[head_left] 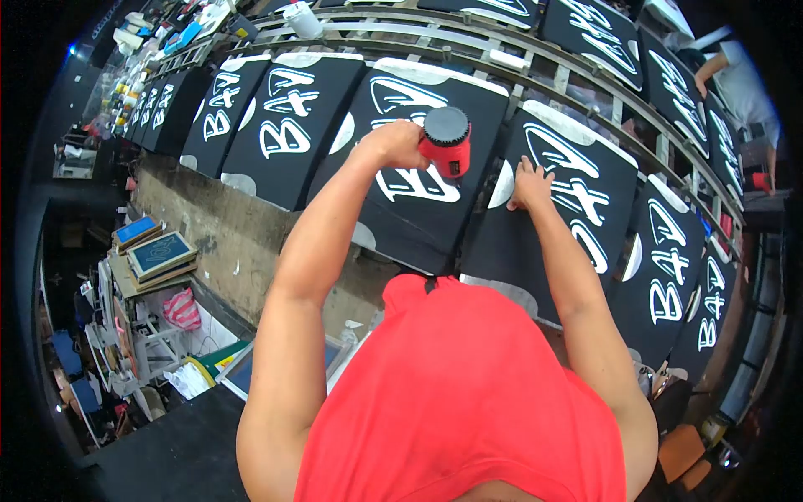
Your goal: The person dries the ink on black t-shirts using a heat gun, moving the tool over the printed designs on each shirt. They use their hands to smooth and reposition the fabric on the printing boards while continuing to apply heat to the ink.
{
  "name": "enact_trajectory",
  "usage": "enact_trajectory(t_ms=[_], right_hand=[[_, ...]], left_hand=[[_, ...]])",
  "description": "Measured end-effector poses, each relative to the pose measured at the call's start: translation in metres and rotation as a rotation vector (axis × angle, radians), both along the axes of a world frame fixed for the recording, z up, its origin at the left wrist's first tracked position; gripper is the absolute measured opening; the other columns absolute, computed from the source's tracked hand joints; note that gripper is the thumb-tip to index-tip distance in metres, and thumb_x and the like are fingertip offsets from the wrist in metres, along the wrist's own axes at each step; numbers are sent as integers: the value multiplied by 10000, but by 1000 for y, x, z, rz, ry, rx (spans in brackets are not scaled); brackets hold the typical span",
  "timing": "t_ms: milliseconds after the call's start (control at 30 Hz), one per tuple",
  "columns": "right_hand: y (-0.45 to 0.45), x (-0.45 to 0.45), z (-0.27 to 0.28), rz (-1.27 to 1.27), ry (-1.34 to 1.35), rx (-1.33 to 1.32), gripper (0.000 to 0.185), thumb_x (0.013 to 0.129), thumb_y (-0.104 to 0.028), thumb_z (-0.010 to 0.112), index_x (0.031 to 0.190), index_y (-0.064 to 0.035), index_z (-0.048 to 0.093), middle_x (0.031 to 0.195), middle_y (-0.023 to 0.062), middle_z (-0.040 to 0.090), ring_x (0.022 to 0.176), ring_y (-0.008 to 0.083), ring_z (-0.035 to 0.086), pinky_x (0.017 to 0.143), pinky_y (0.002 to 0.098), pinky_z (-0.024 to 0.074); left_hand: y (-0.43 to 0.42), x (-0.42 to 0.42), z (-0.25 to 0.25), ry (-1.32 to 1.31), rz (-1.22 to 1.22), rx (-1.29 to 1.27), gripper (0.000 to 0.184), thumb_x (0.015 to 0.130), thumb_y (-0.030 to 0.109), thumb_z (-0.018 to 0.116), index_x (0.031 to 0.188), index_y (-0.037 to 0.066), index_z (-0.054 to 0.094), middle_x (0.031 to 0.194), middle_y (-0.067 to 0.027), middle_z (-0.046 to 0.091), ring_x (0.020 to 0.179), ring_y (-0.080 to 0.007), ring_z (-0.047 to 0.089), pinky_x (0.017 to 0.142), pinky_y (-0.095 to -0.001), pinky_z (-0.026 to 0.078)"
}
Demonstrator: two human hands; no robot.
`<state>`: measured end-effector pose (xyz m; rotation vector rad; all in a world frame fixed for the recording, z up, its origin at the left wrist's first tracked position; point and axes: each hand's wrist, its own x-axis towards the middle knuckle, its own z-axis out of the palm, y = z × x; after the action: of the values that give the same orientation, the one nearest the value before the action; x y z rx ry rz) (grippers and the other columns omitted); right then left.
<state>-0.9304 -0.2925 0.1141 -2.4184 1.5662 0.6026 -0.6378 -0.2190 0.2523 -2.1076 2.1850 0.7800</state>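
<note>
My left hand (400, 144) is wrapped round a red heat gun (452, 155) with a round dark grey end facing up. It is held over a black fabric panel (418, 226) with white lettering. To the right, my right hand (530, 184) has its fingers spread and touches the upper left part of another black panel (510, 251), beside its white letters. That hand holds nothing. Whitish patches show at the edges of both panels.
More lettered black panels (288, 113) line the curved row on both sides. Metal rails (376, 35) run behind, with a white container (303, 20) on them. Framed screens (159, 253) lie at the left. Another person (747, 84) stands at the far right.
</note>
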Motion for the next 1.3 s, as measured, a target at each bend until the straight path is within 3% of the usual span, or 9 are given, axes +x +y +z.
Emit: enact_trajectory(t_ms=[133,367,500,733,867,1033,1100,1233,1300], right_hand=[[-1,0,3,-15,-17,17,1121,566,-299,957,1510,-61,402,1638,39,276,1431,363,377,1118,654,301],[0,1,3,-31,-7,31,1141,572,-297,948,1530,-77,368,1653,29,242,1439,352,358,1141,633,304],[-3,0,0,-25,-8,27,1146,564,-295,949,1528,-74,371,1654,34,241,1440,354,357,1142,636,300],[-2,1,0,-11,-11,25,1159,550,-289,949,1529,-68,368,1656,42,238,1434,360,370,1128,642,312],[0,1,1,-22,-23,32,1153,563,-295,946,1530,-60,363,1657,40,233,1439,364,363,1131,639,311],[3,4,13,-24,-11,52,1128,599,-293,945,1531,-48,359,1654,44,244,1446,367,355,1147,638,292],[2,3,11,-23,-18,40,1120,591,-298,947,1519,-42,375,1652,46,249,1437,359,368,1141,636,299],[-1,2,3,-10,-4,41,1157,579,-308,945,1533,-42,346,1662,42,218,1440,370,361,1142,640,299],[0,2,6,-12,2,42,1164,581,-307,945,1538,-43,337,1666,41,207,1446,376,351,1147,636,295]], left_hand=[[1,-19,7,74,-52,52,375,682,305,752,961,54,744,889,-167,745,882,-318,726,815,-418,568],[16,-11,13,-88,-3,146,393,676,308,744,1002,88,745,992,-178,740,944,-360,706,849,-439,564],[28,17,13,-92,-21,94,438,694,388,785,957,42,736,935,-209,727,931,-390,693,850,-459,553],[51,49,25,-167,80,92,420,710,382,744,906,11,737,928,-235,717,927,-393,692,838,-455,555],[63,71,27,-160,129,192,404,704,326,751,1012,66,747,1009,-185,737,990,-358,699,860,-446,558],[73,89,29,-223,229,130,442,681,316,781,1028,45,738,985,-190,738,960,-351,708,829,-435,565],[74,95,42,-86,249,279,414,694,296,767,1015,36,737,975,-194,738,949,-362,710,827,-426,570],[66,122,23,-186,303,-35,384,687,279,775,973,25,736,900,-189,741,848,-317,731,791,-408,574],[57,130,24,-155,306,-5,383,689,282,774,976,31,740,911,-191,741,876,-325,728,797,-416,573]])
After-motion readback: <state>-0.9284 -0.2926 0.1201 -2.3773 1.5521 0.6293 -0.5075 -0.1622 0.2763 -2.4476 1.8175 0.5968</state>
